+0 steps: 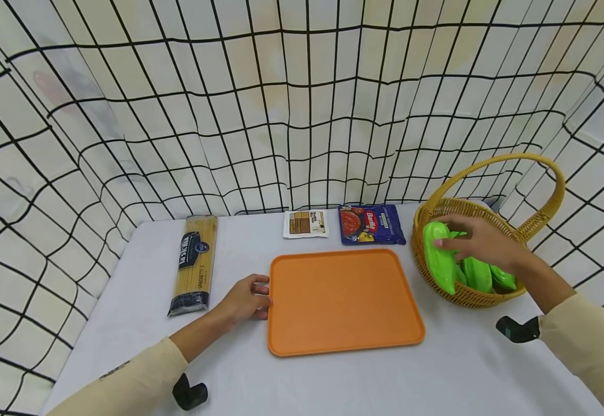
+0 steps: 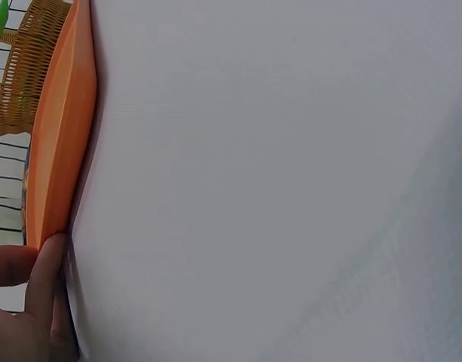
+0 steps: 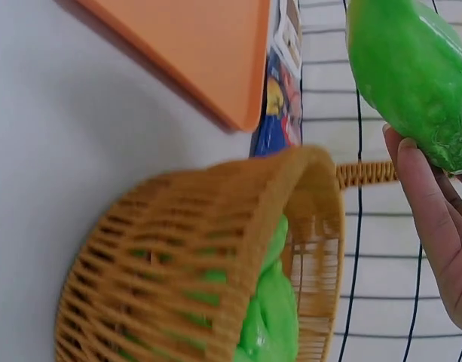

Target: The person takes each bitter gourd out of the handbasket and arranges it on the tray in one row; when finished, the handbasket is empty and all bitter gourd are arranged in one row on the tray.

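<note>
My right hand (image 1: pixel 481 240) holds a bright green pepper (image 1: pixel 439 260) above the wicker basket (image 1: pixel 421 231), thumb on one side and fingers round the other. The right wrist view shows this glossy pepper (image 3: pixel 411 75) raised over the basket's rim, gripped near its lower end. More green peppers (image 1: pixel 477 274) lie inside the basket. At the left edge of the orange tray (image 1: pixel 343 300), my left hand (image 1: pixel 245 300) pinches the rim. Seen from the left wrist, the fingertips (image 2: pixel 56 245) meet right at the tray's edge (image 2: pixel 65 136).
A spaghetti pack (image 1: pixel 195 266) lies left of the tray. Behind the tray are a small white-and-brown packet (image 1: pixel 306 224) and a blue Barilla pouch (image 1: pixel 372 224). The basket's tall handle (image 1: pixel 556 196) arches up at right. Black netting (image 1: pixel 309 86) surrounds the white table (image 1: pixel 333 381).
</note>
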The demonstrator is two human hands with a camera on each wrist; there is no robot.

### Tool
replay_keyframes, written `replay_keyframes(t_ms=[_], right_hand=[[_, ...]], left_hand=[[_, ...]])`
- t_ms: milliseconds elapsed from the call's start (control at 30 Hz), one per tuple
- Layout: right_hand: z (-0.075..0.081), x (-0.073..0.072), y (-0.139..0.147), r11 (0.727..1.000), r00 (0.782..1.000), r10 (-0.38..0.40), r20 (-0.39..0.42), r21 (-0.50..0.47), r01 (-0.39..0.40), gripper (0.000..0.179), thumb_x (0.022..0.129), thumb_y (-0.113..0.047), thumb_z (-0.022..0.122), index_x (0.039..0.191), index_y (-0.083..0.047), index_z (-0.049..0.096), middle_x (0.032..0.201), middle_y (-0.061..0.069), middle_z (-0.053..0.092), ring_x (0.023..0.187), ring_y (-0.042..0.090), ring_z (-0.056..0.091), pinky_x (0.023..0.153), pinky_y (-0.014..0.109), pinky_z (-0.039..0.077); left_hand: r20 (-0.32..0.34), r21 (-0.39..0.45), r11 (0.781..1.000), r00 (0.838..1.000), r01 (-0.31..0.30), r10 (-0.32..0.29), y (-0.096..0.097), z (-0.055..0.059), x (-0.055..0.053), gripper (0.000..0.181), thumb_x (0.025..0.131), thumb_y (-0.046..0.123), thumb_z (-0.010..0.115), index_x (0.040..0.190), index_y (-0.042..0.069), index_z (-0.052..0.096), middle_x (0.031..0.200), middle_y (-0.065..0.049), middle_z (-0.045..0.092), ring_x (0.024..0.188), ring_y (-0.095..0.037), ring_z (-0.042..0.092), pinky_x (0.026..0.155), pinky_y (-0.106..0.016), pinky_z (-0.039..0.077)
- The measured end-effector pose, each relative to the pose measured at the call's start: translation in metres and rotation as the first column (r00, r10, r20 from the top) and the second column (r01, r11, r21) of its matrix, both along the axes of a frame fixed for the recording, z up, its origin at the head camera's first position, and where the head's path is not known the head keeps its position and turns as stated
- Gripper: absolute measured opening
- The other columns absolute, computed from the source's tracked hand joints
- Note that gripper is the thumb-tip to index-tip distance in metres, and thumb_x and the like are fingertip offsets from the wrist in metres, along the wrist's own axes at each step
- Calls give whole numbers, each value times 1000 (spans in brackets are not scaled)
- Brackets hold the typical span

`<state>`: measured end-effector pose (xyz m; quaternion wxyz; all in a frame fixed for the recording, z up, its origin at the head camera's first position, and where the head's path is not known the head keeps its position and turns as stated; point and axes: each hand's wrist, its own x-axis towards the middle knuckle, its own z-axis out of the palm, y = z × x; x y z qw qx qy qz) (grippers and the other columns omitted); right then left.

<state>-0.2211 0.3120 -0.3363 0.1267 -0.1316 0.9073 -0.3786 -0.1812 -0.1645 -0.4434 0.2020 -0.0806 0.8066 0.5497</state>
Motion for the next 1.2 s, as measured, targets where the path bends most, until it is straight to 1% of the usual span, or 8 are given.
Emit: replay_keyframes(t_ms=[167, 300, 400, 533, 700, 933, 1033, 1200], right_hand=[[1, 5, -16, 999, 999, 18, 30, -49, -17, 55, 97, -39, 65, 144, -16, 48, 144, 21, 48, 109, 32, 61, 81, 38, 63], [-2, 6, -26, 995, 997, 34, 64, -95, -28, 57, 96, -38, 65, 145, -15, 46, 143, 20, 49, 111, 32, 60, 82, 38, 62], [-7, 5, -34, 992, 996, 41, 84, -123, -31, 58, 97, -38, 65, 146, -15, 45, 139, 20, 52, 111, 31, 60, 82, 37, 61], [-14, 2, -44, 980, 990, 66, 123, -194, -41, 58, 97, -34, 65, 147, -13, 44, 133, 20, 55, 105, 30, 63, 80, 38, 63], [-23, -2, -57, 964, 981, 104, 161, -258, -60, 61, 97, -32, 66, 151, -14, 42, 131, 23, 54, 101, 29, 65, 79, 40, 64], [-34, -6, -76, 972, 970, 112, 215, -228, -61, 64, 96, -41, 66, 152, -25, 42, 137, 21, 54, 117, 31, 59, 84, 42, 63], [-39, -8, -84, 972, 965, 118, 233, -226, -64, 65, 95, -43, 67, 153, -26, 42, 139, 21, 52, 117, 32, 60, 85, 44, 63], [-44, -10, -99, 964, 957, 129, 262, -259, -59, 65, 94, -42, 68, 152, -27, 43, 139, 23, 51, 111, 29, 63, 83, 45, 64]], left_hand=[[5, 8, 1000, 1000, -18, 18, -1, 0, 0, 57, 90, -1, 64, 144, 2, 46, 118, -15, 55, 90, -19, 66, 74, -32, 64], [5, 11, 1000, 1000, -23, 23, -1, 1, 1, 56, 90, 0, 64, 144, 3, 46, 118, -15, 55, 90, -19, 66, 74, -31, 64], [5, 11, 1000, 1000, -25, 25, -1, 1, 2, 57, 90, 0, 65, 144, 3, 46, 119, -15, 55, 90, -19, 66, 74, -31, 64], [4, 12, 1000, 1000, -25, 25, -2, 0, 2, 59, 88, 1, 67, 144, 4, 47, 120, -15, 55, 91, -20, 66, 75, -32, 65], [1, 23, 999, 1000, -22, 22, -3, -1, 3, 59, 88, 1, 68, 143, 4, 47, 121, -15, 54, 93, -20, 66, 75, -33, 65], [-7, 22, 999, 1000, -25, 25, -2, -1, 2, 58, 88, 1, 67, 143, 4, 47, 121, -15, 55, 91, -20, 66, 75, -32, 65], [-10, 26, 999, 1000, -25, 25, -2, -2, 2, 58, 88, 1, 67, 142, 4, 47, 121, -15, 56, 91, -20, 66, 74, -32, 65], [-15, 19, 1000, 1000, -22, 23, 0, -2, 2, 57, 88, 1, 67, 142, 4, 48, 120, -15, 56, 91, -19, 66, 74, -32, 65]])
